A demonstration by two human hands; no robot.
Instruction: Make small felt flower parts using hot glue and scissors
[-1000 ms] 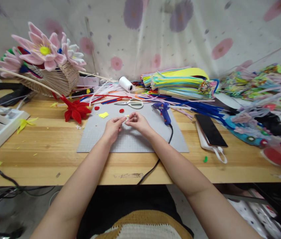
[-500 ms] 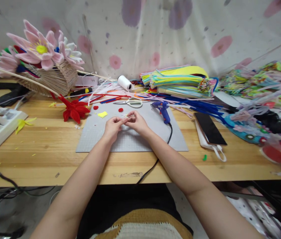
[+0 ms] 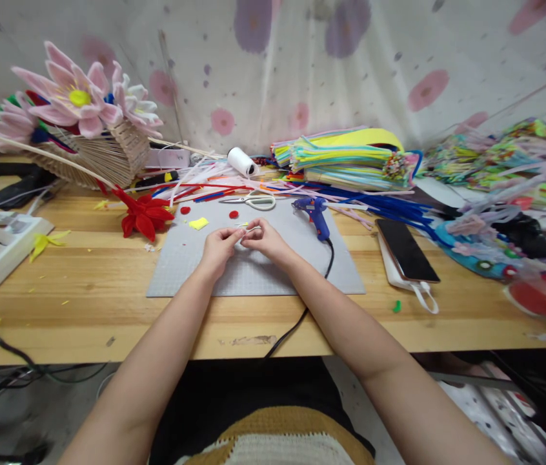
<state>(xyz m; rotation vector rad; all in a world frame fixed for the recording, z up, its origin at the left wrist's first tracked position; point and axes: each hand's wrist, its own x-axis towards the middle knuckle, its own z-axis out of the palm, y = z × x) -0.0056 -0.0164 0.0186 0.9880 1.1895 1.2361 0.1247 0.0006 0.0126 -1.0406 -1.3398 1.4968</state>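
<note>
Above the grey cutting mat point(image 3: 181, 271), my left hand point(image 3: 219, 248) and my right hand point(image 3: 266, 240) meet at the fingertips. Both are closed in a pinch, and what they hold is too small to make out. Just beyond the fingers lie a red round piece point(image 3: 233, 214) and a small yellow-and-white bit. A yellow scrap point(image 3: 199, 223) and another red piece point(image 3: 185, 210) rest to the left. Scissors point(image 3: 259, 202) lie at the mat's back edge. The blue glue gun point(image 3: 315, 213) is on the mat's right side.
A red flower point(image 3: 144, 215) sits left of the mat, a basket of pink flowers point(image 3: 103, 152) behind it. Pipe cleaner bundles point(image 3: 350, 158) and a thread spool point(image 3: 241, 161) stand at the back. A phone point(image 3: 407, 250) lies right; the black cord point(image 3: 292, 330) crosses the table edge.
The fingertips of my two hands have shifted very slightly, with a little more gap between them. Everything else lies as before, the view having moved a touch.
</note>
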